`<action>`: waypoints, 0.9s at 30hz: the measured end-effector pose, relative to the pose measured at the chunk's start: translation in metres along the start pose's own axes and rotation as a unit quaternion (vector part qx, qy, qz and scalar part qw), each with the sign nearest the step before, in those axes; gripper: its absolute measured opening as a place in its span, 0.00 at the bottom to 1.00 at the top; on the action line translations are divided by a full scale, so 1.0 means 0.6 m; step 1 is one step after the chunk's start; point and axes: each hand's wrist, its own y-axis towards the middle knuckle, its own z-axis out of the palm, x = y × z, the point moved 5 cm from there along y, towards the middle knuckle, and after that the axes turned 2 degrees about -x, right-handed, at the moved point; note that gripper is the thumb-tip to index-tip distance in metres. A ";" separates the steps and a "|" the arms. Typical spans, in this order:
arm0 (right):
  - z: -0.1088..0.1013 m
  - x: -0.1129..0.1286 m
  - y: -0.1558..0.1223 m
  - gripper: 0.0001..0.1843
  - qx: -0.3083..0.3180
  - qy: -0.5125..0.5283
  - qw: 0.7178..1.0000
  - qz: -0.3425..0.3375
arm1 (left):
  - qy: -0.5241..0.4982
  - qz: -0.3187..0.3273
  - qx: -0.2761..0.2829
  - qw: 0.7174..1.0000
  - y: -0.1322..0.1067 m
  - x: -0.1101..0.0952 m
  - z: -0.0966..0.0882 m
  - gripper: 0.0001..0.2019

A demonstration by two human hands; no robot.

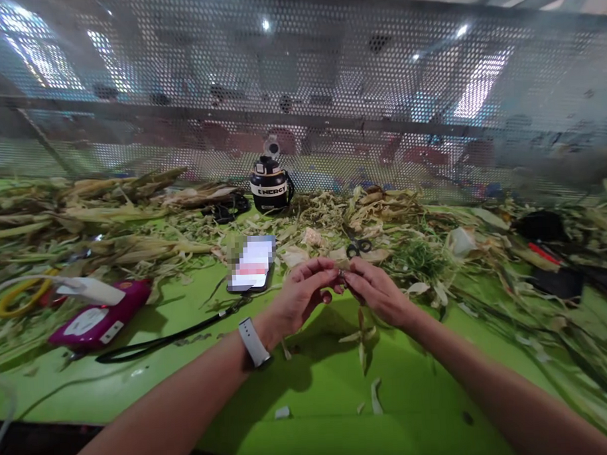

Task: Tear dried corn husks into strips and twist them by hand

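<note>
My left hand (300,297) and my right hand (378,292) meet above the green table (309,386), fingertips pinched together on a small pale strip of dried leaf (341,272) between them. A thin piece of the same leaf (360,318) hangs below my right hand. My left wrist wears a grey watch band (252,342). Loose leaf scraps (368,378) lie on the table under the hands.
A phone (252,262) with a black lanyard (172,338) lies left of the hands. A magenta device (95,321) sits far left. Black scissors (358,247) and a black bottle (269,185) stand behind. Piles of dried husks (109,221) spread along the perforated metal screen (298,88).
</note>
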 end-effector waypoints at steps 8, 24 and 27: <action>0.005 -0.009 0.001 0.12 0.035 0.095 0.992 0.070 | 0.054 0.037 -0.031 0.997 -0.002 -0.008 -0.002 0.07; 0.026 -0.026 0.001 0.11 0.057 0.357 0.909 0.205 | 0.191 0.092 -0.028 0.977 -0.007 -0.012 0.005 0.11; 0.018 -0.020 0.000 0.14 0.022 0.281 0.946 0.160 | 0.196 0.104 -0.032 0.975 -0.010 -0.015 0.005 0.09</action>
